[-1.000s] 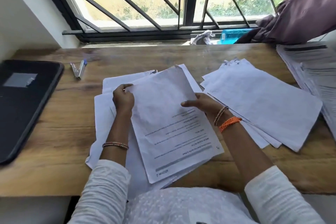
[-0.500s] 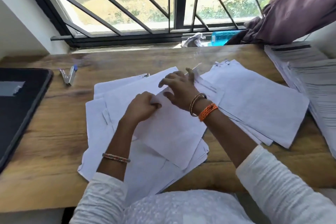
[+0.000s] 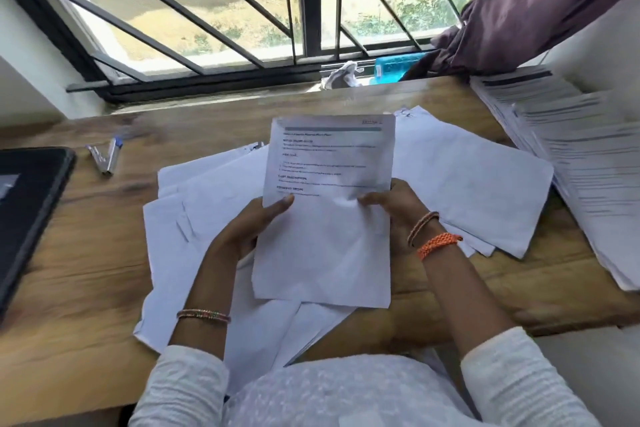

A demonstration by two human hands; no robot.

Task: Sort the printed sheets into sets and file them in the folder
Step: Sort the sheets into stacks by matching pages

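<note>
We hold one printed sheet (image 3: 329, 204) upright above the tabletop (image 3: 86, 253), print facing us. Our left hand (image 3: 249, 229) pinches its left edge, thumb on the front; our right hand (image 3: 394, 208) pinches the right edge, fingers (image 3: 369, 199) curled round it. Beneath lie two loose piles (image 3: 194, 218), with a printed stack (image 3: 571, 156) at right.
</note>
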